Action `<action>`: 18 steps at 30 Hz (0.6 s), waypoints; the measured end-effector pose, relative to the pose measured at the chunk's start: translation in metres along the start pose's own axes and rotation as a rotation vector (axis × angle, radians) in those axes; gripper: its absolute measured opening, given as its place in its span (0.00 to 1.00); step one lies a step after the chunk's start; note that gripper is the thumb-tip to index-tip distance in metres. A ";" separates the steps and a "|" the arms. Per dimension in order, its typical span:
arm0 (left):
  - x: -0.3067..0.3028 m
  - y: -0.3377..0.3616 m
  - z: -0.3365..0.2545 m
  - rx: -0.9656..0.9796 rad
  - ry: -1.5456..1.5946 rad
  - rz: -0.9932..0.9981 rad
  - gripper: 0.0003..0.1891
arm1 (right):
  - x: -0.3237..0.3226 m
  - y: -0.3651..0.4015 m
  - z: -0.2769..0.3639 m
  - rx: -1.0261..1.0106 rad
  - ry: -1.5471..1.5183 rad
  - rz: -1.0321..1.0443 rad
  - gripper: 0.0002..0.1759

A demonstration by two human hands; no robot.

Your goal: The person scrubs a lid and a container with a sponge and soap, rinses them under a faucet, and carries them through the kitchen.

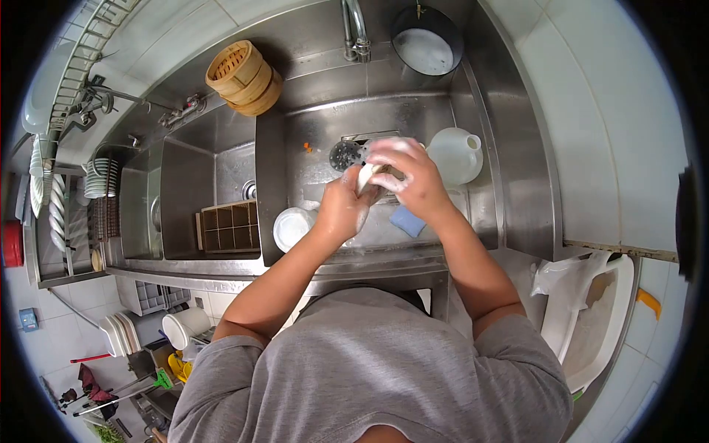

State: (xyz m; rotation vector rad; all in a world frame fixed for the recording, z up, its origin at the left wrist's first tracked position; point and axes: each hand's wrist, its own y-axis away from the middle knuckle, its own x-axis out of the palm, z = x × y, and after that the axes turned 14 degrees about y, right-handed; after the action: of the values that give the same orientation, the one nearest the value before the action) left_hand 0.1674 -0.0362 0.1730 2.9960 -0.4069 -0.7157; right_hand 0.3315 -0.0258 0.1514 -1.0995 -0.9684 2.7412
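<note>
Over the large sink basin (317,122), my left hand (341,207) is closed round a small white, smooth-looking piece (366,177); its kind is mostly hidden by my fingers. My right hand (419,181) curls over the same piece from the other side, its fingers covered in white suds and partly blurred. Below my right hand a blue sponge (408,221) lies on the basin floor. A translucent plastic jug (456,156) is just right of it. A white round container (292,228) sits left of my left wrist. Behind my hands is the dark drain (346,156) with food bits.
Stacked bamboo steamers (246,77) stand on the back left rim, near the tap (356,37). A dark pot (427,40) of foamy water is at the back right. The left basin holds a divided rack (227,227). Plates (101,179) stand in a rack farther left.
</note>
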 end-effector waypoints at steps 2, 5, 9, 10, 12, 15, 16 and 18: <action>-0.005 -0.002 0.001 0.056 -0.026 0.034 0.14 | -0.005 -0.004 0.002 -0.002 -0.029 0.005 0.13; -0.010 -0.003 -0.003 0.109 -0.078 0.079 0.15 | -0.008 -0.003 0.001 0.014 -0.042 0.029 0.13; -0.013 -0.003 -0.008 0.141 -0.157 0.092 0.15 | -0.004 -0.002 -0.002 -0.017 -0.078 -0.053 0.12; -0.013 -0.003 -0.008 0.139 -0.156 0.090 0.15 | -0.004 -0.001 -0.004 -0.023 -0.079 -0.029 0.13; -0.015 -0.002 -0.009 0.131 -0.162 0.126 0.16 | -0.006 0.000 -0.003 -0.014 -0.080 0.008 0.13; -0.016 -0.003 -0.010 0.128 -0.177 0.144 0.17 | -0.006 0.002 -0.003 -0.013 -0.065 0.026 0.12; -0.016 -0.003 -0.008 0.129 -0.176 0.145 0.17 | -0.005 0.002 -0.003 -0.025 -0.051 0.007 0.12; -0.016 -0.004 -0.004 0.141 -0.129 0.167 0.19 | -0.006 0.004 -0.001 0.044 -0.111 0.018 0.11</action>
State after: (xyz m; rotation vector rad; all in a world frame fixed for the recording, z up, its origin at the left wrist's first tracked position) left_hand 0.1562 -0.0280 0.1829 3.0048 -0.7332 -0.9015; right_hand 0.3374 -0.0303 0.1524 -0.9641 -0.9097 2.8500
